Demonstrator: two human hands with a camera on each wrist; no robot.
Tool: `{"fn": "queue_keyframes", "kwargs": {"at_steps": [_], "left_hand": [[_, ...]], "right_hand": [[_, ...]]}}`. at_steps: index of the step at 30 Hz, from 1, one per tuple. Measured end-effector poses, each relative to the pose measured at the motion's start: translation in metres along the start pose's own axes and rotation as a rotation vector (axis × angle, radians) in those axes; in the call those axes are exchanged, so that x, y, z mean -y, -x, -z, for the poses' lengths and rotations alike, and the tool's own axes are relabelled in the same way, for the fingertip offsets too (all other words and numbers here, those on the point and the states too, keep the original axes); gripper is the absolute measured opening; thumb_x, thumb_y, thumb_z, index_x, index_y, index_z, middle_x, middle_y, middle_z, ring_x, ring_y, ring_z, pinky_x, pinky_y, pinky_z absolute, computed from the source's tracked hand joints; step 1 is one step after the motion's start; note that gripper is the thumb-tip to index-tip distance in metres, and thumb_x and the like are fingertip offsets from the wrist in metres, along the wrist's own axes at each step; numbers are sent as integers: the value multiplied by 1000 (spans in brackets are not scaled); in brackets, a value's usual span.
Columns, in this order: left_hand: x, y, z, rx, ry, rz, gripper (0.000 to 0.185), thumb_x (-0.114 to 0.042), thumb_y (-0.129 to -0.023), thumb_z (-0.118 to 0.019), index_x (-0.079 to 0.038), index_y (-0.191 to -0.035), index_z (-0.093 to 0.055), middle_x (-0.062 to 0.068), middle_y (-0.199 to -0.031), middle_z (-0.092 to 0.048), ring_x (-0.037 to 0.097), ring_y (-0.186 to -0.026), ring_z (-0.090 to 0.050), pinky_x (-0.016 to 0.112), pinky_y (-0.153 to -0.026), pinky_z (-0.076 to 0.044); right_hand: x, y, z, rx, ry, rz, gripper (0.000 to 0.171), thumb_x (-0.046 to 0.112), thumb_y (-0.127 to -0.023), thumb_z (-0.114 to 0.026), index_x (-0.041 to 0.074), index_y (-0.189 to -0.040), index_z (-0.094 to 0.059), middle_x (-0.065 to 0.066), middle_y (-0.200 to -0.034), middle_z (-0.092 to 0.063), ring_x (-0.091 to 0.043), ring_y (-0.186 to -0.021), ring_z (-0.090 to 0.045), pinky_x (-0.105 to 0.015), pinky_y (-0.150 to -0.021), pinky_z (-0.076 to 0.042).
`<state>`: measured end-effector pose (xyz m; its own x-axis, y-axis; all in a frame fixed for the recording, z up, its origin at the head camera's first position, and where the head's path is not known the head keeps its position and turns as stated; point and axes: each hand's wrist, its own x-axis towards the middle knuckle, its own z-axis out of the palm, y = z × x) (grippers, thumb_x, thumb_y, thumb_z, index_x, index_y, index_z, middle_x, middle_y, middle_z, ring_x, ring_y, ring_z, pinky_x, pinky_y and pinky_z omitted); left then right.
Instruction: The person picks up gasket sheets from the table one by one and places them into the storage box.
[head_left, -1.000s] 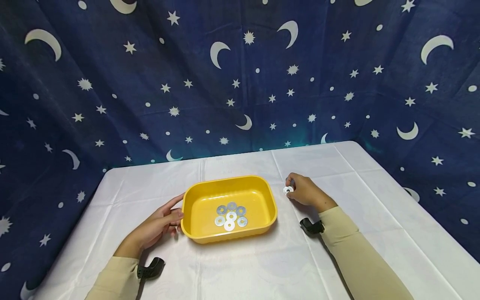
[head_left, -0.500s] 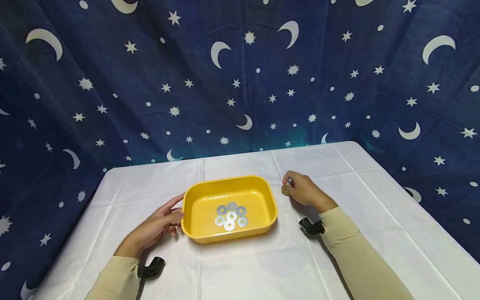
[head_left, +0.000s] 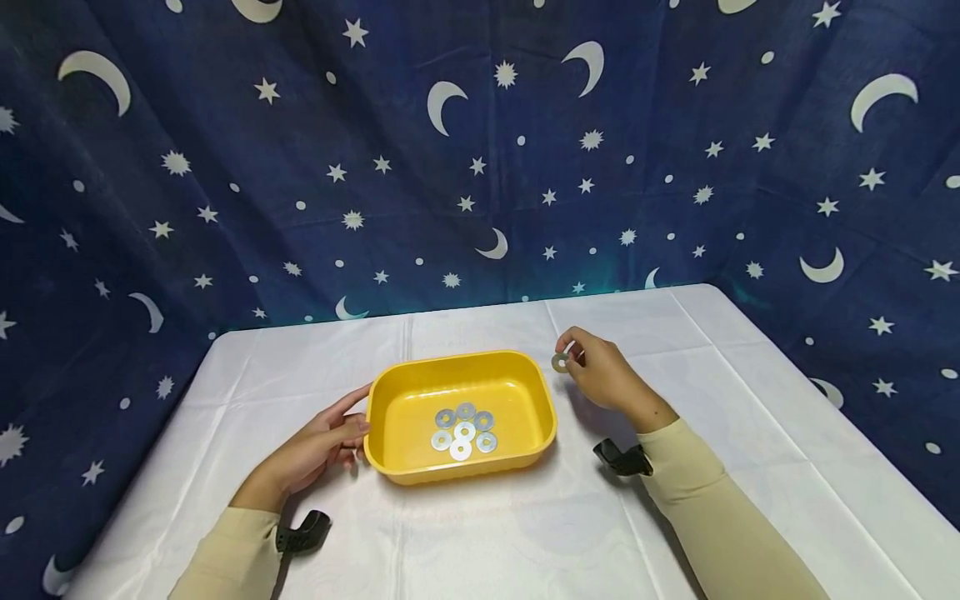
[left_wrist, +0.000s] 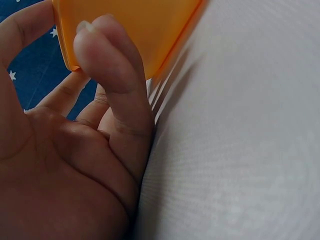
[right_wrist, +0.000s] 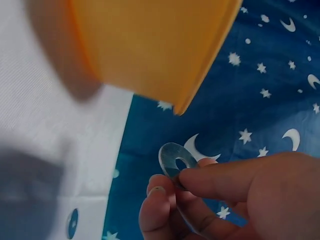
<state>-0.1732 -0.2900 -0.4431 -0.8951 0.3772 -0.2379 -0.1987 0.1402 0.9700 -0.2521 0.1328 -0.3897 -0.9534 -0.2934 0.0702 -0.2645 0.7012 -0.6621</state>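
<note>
The left hand (head_left: 318,450) rests with relaxed fingers against the yellow tray (head_left: 390,467) to steady it on the bench (head_left: 675,350), while the right hand (head_left: 600,375) pinches one washer (head_left: 559,362) just beside the tray's far right corner, raised off the bench.
</note>
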Motion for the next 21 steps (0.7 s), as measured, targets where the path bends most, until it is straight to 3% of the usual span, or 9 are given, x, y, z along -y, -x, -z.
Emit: {"fn": "queue_keyframes", "kwargs": {"at_steps": [11,21], "left_hand": [[-5,-1,-1,-16,-19,35,72,-20,-101,-56,-20,-161,-15,6,-110,-59,13,-75,-60,23,-64,-55],[-4,1,-1,-13,-15,15,73,-21,-101,-56,-18,-161,-15,4,-108,-60,12,-75,-60,23,-64,-55]], "right_hand": [[22,10,-3,-71,-40,80,17,-2,-95,-59,9,-108,-59,-9,-91,-62,-21,-80,-57,-29,-68,-51],[40,16,-11,-53,-109,107,20,-1,-94,-63,10,-110,-61,-9,-92,-62,-20,-79,-60,-25,-70,-55]]}}
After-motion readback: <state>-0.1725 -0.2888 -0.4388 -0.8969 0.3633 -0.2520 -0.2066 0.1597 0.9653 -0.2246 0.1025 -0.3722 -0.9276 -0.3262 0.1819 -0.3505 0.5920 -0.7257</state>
